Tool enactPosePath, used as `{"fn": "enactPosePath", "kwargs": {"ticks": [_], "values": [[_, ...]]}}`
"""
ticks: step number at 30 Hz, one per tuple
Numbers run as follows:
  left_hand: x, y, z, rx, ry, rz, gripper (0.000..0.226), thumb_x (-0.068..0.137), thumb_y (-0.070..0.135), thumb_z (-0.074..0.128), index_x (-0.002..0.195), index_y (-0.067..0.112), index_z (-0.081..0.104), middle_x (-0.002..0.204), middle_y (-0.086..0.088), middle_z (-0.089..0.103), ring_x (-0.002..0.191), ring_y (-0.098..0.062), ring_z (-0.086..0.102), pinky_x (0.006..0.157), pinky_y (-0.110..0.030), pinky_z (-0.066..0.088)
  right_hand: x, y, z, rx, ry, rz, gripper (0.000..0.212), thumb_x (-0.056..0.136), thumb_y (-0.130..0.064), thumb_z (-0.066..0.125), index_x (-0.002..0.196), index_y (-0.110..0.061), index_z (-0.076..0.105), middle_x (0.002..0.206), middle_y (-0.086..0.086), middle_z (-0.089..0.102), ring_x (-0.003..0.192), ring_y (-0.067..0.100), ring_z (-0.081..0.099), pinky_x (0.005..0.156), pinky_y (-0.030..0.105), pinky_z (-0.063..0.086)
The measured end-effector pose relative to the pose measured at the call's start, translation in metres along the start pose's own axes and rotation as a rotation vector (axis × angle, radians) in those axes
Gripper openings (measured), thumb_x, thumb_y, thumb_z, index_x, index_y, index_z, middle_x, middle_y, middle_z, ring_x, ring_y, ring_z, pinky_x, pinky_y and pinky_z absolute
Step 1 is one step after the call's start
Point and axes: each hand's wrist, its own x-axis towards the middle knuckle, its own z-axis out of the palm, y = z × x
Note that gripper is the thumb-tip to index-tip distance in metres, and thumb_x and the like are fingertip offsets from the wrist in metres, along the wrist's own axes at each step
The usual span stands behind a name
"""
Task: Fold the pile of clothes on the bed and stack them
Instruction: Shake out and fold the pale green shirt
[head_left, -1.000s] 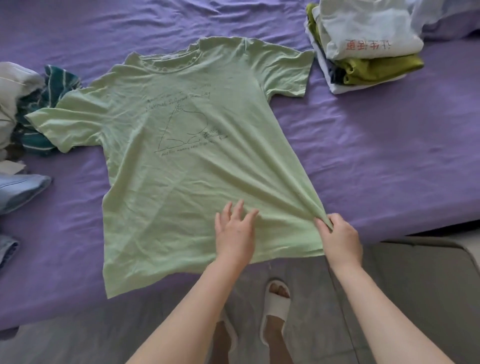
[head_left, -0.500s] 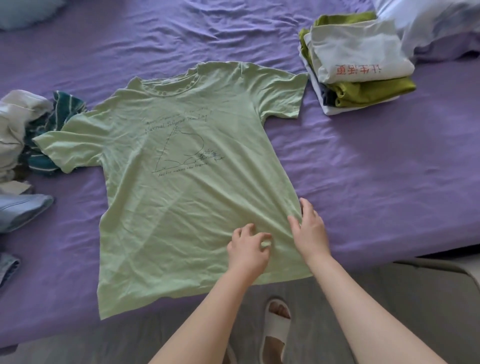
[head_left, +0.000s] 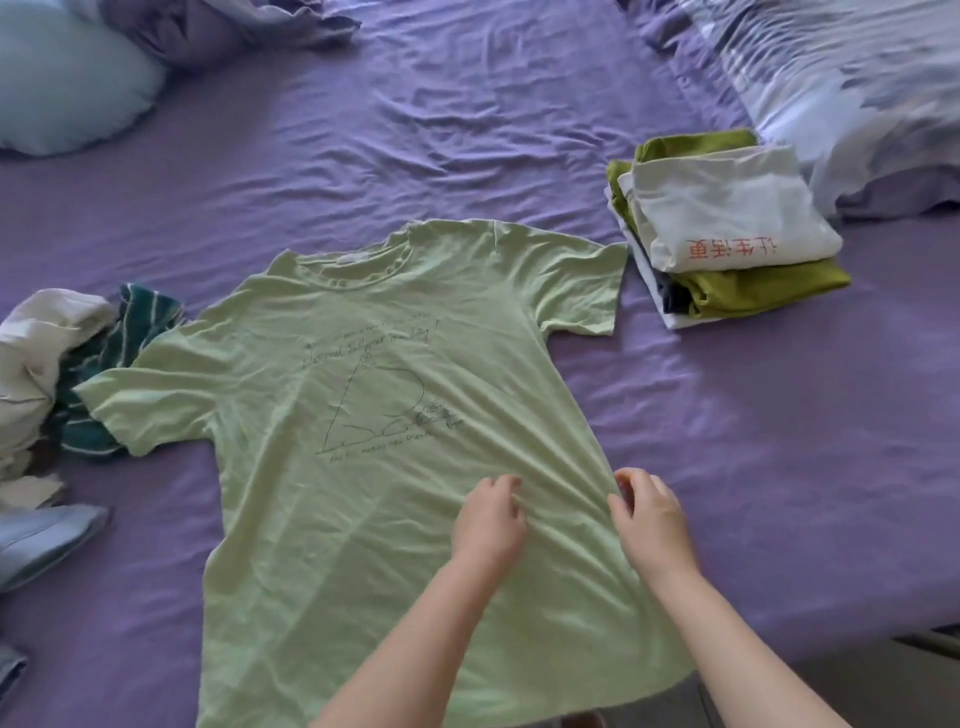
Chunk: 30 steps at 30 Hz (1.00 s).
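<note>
A light green T-shirt (head_left: 363, 467) lies spread face up on the purple bedsheet (head_left: 415, 156), hem overhanging the bed's near edge. The left hand (head_left: 488, 525) rests on the lower front, fingers curled into the fabric. The right hand (head_left: 652, 514) pinches the shirt's right side edge, creases radiating from it. A folded stack (head_left: 727, 234) sits at right; unfolded clothes (head_left: 62, 364) lie at left.

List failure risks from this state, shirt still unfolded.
1. Right hand bunches the green T-shirt at its side edge; wrinkles fan out from there, so a fold may set crooked.
2. The hem overhangs the bed edge and could slide off.
3. Its sleeve lies on the unfolded pile, which may drag along.
</note>
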Motion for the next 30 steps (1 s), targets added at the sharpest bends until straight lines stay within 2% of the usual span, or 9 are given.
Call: {"fn": "enactPosePath", "kwargs": {"ticks": [5, 10, 13, 16, 19, 21, 24, 27, 30], "values": [[0.072, 0.017, -0.041, 0.174, 0.033, 0.212, 0.049, 0.093, 0.018, 0.045, 0.141, 0.024, 0.04, 0.147, -0.004, 0.033, 0.135, -0.023, 0.026, 0.107, -0.032, 0.03, 0.066, -0.05, 0.006, -0.009, -0.067, -0.136, 0.038, 0.092, -0.014, 0.054, 0.13, -0.006, 0.052, 0.13, 0.011, 0.055, 0.119, 0.028, 0.048, 0.102, 0.031, 0.031], [0.135, 0.034, -0.073, 0.392, -0.049, 0.301, 0.053, 0.1, 0.026, 0.036, 0.149, 0.032, 0.015, 0.161, -0.001, -0.001, 0.147, -0.028, -0.003, 0.118, -0.047, 0.01, 0.129, -0.084, 0.015, -0.095, -0.106, -0.127, 0.052, 0.098, -0.033, 0.044, 0.146, -0.016, 0.032, 0.153, 0.005, 0.029, 0.143, 0.021, 0.019, 0.114, 0.032, 0.016], [0.161, 0.042, -0.08, 0.398, -0.045, 0.318, 0.056, 0.101, 0.034, 0.033, 0.151, 0.034, 0.007, 0.16, 0.002, -0.006, 0.147, -0.027, -0.008, 0.117, -0.05, 0.005, 0.151, -0.099, 0.014, 0.326, 0.178, 0.068, 0.062, 0.094, -0.028, 0.054, 0.146, -0.008, 0.027, 0.146, 0.015, 0.038, 0.135, 0.028, 0.035, 0.11, 0.036, 0.029], [0.177, 0.046, -0.077, 0.416, -0.034, 0.334, 0.057, 0.101, 0.04, 0.031, 0.15, 0.036, 0.003, 0.16, 0.001, -0.008, 0.147, -0.028, -0.009, 0.117, -0.052, 0.003, 0.173, -0.108, 0.007, 0.471, 0.357, 0.238, 0.069, 0.091, -0.025, 0.06, 0.147, -0.009, 0.023, 0.144, 0.018, 0.04, 0.131, 0.03, 0.041, 0.105, 0.036, 0.033], [0.182, 0.051, -0.071, 0.425, -0.03, 0.366, 0.054, 0.101, 0.043, 0.026, 0.15, 0.038, 0.003, 0.16, 0.001, -0.01, 0.146, -0.029, -0.011, 0.116, -0.054, 0.002, 0.195, -0.111, 0.001, 0.369, 0.337, 0.208, 0.063, 0.089, -0.009, 0.058, 0.144, -0.009, 0.029, 0.137, 0.02, 0.045, 0.124, 0.033, 0.044, 0.097, 0.033, 0.034], [0.183, 0.051, -0.069, 0.413, -0.026, 0.374, 0.054, 0.1, 0.045, 0.024, 0.15, 0.037, 0.004, 0.16, 0.003, -0.01, 0.146, -0.027, -0.011, 0.115, -0.054, 0.001, 0.201, -0.11, -0.004, 0.179, 0.29, -0.013, 0.048, 0.089, 0.002, 0.05, 0.136, -0.007, 0.044, 0.125, 0.019, 0.05, 0.114, 0.034, 0.048, 0.091, 0.033, 0.037], [0.191, 0.053, -0.073, 0.401, 0.052, 0.357, 0.054, 0.1, 0.044, 0.025, 0.15, 0.037, 0.006, 0.16, 0.004, -0.006, 0.147, -0.025, -0.01, 0.116, -0.051, -0.001, 0.217, -0.097, -0.023, -0.016, 0.382, -0.243, 0.04, 0.082, 0.014, 0.049, 0.119, 0.0, 0.058, 0.106, 0.021, 0.055, 0.099, 0.038, 0.055, 0.083, 0.04, 0.045], [0.203, 0.062, -0.075, 0.461, 0.089, 0.294, 0.059, 0.099, 0.05, 0.026, 0.151, 0.035, 0.001, 0.16, 0.0, -0.012, 0.146, -0.026, -0.015, 0.115, -0.052, -0.007, 0.231, -0.086, -0.035, -0.135, 0.262, -0.22, 0.049, 0.084, 0.011, 0.048, 0.13, -0.005, 0.049, 0.113, 0.019, 0.053, 0.103, 0.037, 0.052, 0.083, 0.041, 0.044], [0.216, 0.075, -0.072, 0.532, 0.061, 0.274, 0.069, 0.095, 0.057, 0.028, 0.151, 0.032, -0.004, 0.159, -0.004, -0.017, 0.145, -0.028, -0.02, 0.113, -0.055, -0.012, 0.233, -0.091, -0.023, 0.026, 0.179, -0.098, 0.061, 0.088, -0.004, 0.053, 0.144, -0.007, 0.028, 0.135, 0.019, 0.047, 0.121, 0.035, 0.045, 0.098, 0.038, 0.036]]}}
